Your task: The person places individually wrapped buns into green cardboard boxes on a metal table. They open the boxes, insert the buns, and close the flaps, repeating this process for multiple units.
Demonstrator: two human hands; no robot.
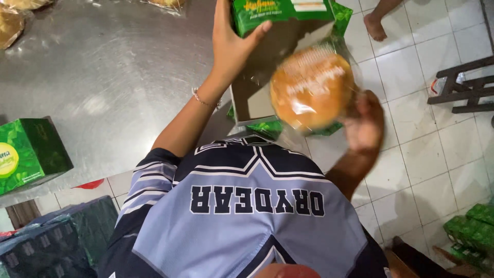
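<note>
Holding an open green carton (280, 31) by its top flap, the left hand (231, 44) wraps its fingers over one side and presses the thumb on the printed face, so the box stays steady with its mouth turned toward the body. This carton hangs off the near right corner of the steel table (113, 77), its grey inner panel exposed, apparently tilted so something can be slid in. The right hand (363, 123) is curled closed around the far side of a round golden bun (313, 87) sealed in clear plastic wrap, gripping it from the edge so the flat face stays free; the bun sits just in front of the carton's opening, overlapping the grey panel, though motion blur makes it hard to tell whether it touches the cardboard. A thin bracelet (205, 100) circles the left wrist. At the table's left edge rests a closed green box (28, 152) of the same kind, and more wrapped baked goods (10, 23) lie at the far left corner. Below the table, stacked dark crates (56, 242) stand on the tiled floor (437, 149), further green boxes (471, 229) lie at the lower right, and another person's bare foot (374, 25) shows near the top.
</note>
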